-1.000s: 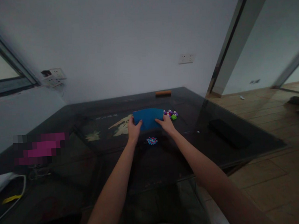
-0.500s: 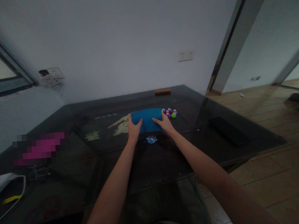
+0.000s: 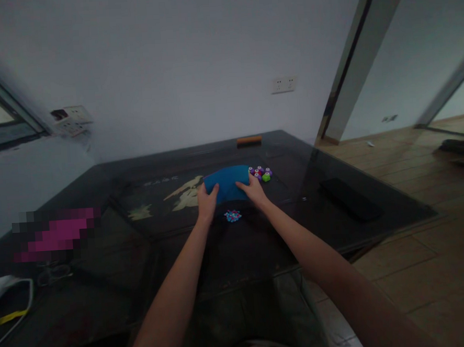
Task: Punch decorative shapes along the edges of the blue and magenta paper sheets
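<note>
A blue sheet (image 3: 228,181) is raised over the dark table, bowed along its upper edge. My left hand (image 3: 207,198) grips its left side, thumb on the near face. On the right side my right hand (image 3: 254,190) pinches it the same way; the fingers of both hands are mostly hidden behind the sheet. A small heap of blue, pink and white bits (image 3: 232,216) lies on the table just nearer to me. Beyond my right hand sit several purple, red and green toys with eye-like tops (image 3: 260,173).
The dark glossy table (image 3: 299,242) bears an orange-brown cylinder (image 3: 249,140) at its back edge and a black flat object (image 3: 350,200) at right. At left are a pixelated pink item (image 3: 60,232), eyeglasses (image 3: 54,272) and a white cable (image 3: 30,296). A wall stands behind.
The blue sheet's upper edge is more bowed and tilted, its left corner lower than before. Both hands keep their grip. The whole view has shifted slightly.
</note>
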Demonstrator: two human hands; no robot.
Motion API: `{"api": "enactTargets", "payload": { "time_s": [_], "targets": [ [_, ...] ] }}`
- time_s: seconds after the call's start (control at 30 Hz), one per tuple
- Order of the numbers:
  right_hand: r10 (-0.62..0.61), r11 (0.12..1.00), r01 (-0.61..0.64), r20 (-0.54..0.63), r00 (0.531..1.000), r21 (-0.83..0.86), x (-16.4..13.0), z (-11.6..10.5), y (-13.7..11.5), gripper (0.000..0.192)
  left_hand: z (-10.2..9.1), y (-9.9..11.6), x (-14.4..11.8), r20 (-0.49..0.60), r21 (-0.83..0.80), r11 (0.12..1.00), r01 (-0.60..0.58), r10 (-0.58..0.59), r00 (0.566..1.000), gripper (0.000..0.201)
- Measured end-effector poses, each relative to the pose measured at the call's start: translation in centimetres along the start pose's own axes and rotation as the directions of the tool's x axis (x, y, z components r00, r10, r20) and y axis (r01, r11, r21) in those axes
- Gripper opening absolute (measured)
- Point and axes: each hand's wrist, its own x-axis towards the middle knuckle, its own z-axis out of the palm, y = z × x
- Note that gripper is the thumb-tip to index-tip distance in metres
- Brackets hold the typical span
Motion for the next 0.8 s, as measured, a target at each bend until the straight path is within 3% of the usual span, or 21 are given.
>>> {"api": "enactTargets", "payload": {
  "time_s": [0.17,0.43,0.8],
  "targets": [
    [0.064,0.998,-0.064,0.049,0.997,0.007,-0.2,0.0,0.4,0.035,0.1,-1.5,-0.1,0.0,-0.033,0.998,0.055,-0.055,0.998,0.042],
    [-0.011,1.0,0.011,-0.002,1.0,-0.007,0.0,-0.1,0.0,0.03,0.2,0.0,-0.3,-0.022,-0.02,1.0,-0.013,0.012,1.0,0.036],
    [0.051,0.998,-0.051,0.019,0.999,-0.046,-0.3,0.0,0.8,0.031,0.3,-1.0,-0.3,-0.012,0.015,0.999,0.032,-0.032,0.999,0.029]
  ]
}}
